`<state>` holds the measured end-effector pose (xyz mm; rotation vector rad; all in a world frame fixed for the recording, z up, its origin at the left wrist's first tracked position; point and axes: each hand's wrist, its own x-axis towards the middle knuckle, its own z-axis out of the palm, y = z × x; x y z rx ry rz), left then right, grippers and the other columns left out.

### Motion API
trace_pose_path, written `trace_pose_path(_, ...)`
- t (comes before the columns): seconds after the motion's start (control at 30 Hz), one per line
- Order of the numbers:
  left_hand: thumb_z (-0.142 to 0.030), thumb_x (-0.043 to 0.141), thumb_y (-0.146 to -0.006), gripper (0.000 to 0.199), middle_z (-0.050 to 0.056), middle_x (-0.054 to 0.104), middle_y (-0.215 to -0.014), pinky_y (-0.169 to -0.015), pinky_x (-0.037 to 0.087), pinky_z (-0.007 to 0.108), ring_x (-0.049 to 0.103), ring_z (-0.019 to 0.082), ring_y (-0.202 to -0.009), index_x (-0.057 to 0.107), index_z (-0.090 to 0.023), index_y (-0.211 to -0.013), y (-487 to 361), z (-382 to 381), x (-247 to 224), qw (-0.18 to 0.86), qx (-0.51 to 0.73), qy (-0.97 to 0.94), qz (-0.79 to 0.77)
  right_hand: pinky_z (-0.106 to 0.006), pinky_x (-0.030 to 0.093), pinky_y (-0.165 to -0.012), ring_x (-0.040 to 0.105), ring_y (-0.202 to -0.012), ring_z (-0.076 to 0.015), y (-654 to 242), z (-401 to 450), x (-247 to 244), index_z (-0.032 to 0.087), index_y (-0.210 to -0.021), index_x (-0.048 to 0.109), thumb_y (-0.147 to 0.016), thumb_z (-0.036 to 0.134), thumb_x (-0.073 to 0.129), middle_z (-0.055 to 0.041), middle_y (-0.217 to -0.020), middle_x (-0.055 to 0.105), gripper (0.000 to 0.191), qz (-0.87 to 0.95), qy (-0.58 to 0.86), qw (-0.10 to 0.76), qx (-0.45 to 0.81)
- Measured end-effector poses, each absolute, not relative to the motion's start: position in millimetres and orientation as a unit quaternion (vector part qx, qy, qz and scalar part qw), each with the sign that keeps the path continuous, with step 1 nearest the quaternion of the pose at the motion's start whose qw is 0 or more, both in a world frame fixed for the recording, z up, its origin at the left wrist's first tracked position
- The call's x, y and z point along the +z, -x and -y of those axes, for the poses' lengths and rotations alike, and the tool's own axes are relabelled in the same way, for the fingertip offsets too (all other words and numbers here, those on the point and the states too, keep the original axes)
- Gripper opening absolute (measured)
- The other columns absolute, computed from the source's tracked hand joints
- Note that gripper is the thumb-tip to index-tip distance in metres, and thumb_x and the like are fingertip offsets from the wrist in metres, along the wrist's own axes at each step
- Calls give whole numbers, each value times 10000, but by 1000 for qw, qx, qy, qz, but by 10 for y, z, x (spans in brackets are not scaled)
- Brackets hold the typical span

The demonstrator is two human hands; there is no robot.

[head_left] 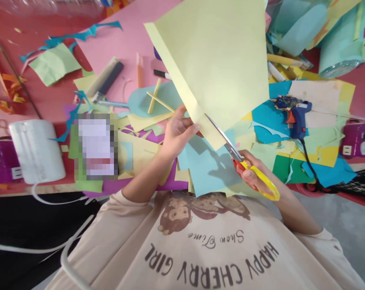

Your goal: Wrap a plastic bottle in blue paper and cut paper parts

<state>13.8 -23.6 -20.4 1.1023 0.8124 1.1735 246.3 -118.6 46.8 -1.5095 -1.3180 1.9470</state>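
Observation:
My left hand (180,131) pinches the lower edge of a large pale yellow sheet of paper (221,60), thumb in front and fingers partly hidden behind it. A strip along the sheet's left side is partly separated from the rest. Scissors (230,147) with one red and one yellow handle are in my right hand (255,171), fingers wrapped through the loops. Their blades point up and left, lying at the lower edge of the sheet, between it and the strip. Light blue paper (208,165) lies on the table below, shaded by my hands.
A blue hot glue gun (300,117) with a black cord lies at the right on coloured paper. At the left are a blurred-out phone (97,147) and a white box-shaped device (37,151). Markers, paper scraps and a clear-based cup (341,60) surround the sheet.

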Motion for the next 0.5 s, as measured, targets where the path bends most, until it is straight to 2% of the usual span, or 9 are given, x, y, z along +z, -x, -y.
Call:
trace_pose_path(0.27, -213, 652, -702, 271, -33, 685, -697, -503, 525, 228, 670, 135, -572, 584, -214, -965, -112, 231, -176, 664, 496, -409, -381, -244, 263, -523, 312, -571, -101, -2622, 1140, 523, 209, -1111, 443, -837, 628, 521, 54, -667, 400, 506, 542, 548, 63, 634)
trace_pose_path(0.4, -258, 618, -724, 101, -37, 613, -553, -409, 459, 201, 585, 107, -439, 563, -198, -783, -108, 217, -157, 652, 479, -388, -442, -248, 277, -570, 326, -619, -111, -2669, 1140, 551, 216, -1107, 444, -883, 564, 499, 41, -705, 412, 418, 561, 539, 31, 628)
trace_pose_path(0.5, -304, 632, -729, 141, -54, 551, -479, -378, 440, 199, 529, 90, -385, 538, -200, -721, -116, 200, -128, 637, 467, -393, -471, -246, 263, -546, 326, -609, -109, -2682, 1145, 609, 215, -1104, 447, -890, 572, 479, 34, -713, 409, 417, 560, 536, 27, 631)
